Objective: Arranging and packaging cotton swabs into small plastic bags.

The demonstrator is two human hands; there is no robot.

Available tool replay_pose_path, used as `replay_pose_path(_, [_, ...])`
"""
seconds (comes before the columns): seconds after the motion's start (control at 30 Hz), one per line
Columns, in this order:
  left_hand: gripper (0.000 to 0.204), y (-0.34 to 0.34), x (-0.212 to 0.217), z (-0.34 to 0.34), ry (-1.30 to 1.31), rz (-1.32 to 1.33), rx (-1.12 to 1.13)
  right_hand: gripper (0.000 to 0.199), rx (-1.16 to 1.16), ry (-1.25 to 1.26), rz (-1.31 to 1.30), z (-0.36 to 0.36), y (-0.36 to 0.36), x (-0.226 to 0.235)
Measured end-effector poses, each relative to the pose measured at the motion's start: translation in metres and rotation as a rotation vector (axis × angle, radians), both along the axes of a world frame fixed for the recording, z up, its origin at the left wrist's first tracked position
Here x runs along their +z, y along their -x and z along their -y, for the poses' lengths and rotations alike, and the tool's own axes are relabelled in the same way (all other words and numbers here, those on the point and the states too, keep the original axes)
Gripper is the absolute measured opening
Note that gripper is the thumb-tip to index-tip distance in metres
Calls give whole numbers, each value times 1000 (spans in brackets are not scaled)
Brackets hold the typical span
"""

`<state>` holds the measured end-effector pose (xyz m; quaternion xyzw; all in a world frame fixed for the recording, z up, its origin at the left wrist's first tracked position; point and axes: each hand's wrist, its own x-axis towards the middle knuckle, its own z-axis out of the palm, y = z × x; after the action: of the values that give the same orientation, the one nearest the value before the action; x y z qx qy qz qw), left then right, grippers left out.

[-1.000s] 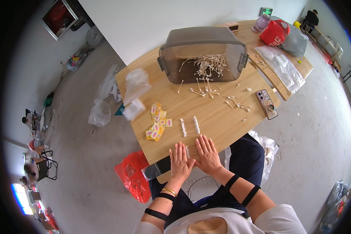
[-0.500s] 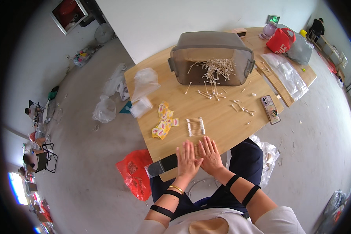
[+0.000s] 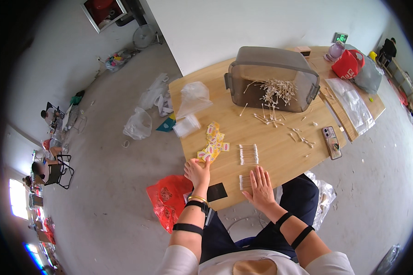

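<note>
My hands were apart, both open: the left hand (image 3: 198, 172) reached the near end of a heap of small yellow packets (image 3: 212, 146), the right hand (image 3: 261, 187) lay flat beside a row of cotton swabs (image 3: 245, 182). Another swab row (image 3: 248, 154) sat farther up the bench (image 3: 284, 151). Beyond stood a grey plastic tub (image 3: 270, 78); a red bag (image 3: 348, 63) sat at the far corner.

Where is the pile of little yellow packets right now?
In the head view, the yellow packets lie on the wooden table, left of the cotton swab row, just beyond the left hand.
</note>
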<state>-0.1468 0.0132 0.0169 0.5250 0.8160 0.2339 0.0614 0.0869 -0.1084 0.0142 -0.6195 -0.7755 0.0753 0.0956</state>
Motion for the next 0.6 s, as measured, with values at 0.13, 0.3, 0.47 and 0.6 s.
replay_pose_path(0.13, [52, -5, 7, -9, 121, 38, -15, 92, 1, 1, 14, 0, -4, -2])
replay_pose_path(0.3, [45, 2, -3, -11, 141, 88, -28, 91, 5, 29, 24, 0, -1, 4])
replay_pose_path(0.47, [30, 14, -10, -18, 84, 519, -55, 91, 12, 20, 29, 1, -2, 6])
replay_pose_path(0.6, [20, 14, -12, -3, -117, 961, -170, 90, 9, -2, 19, 2, -2, 1])
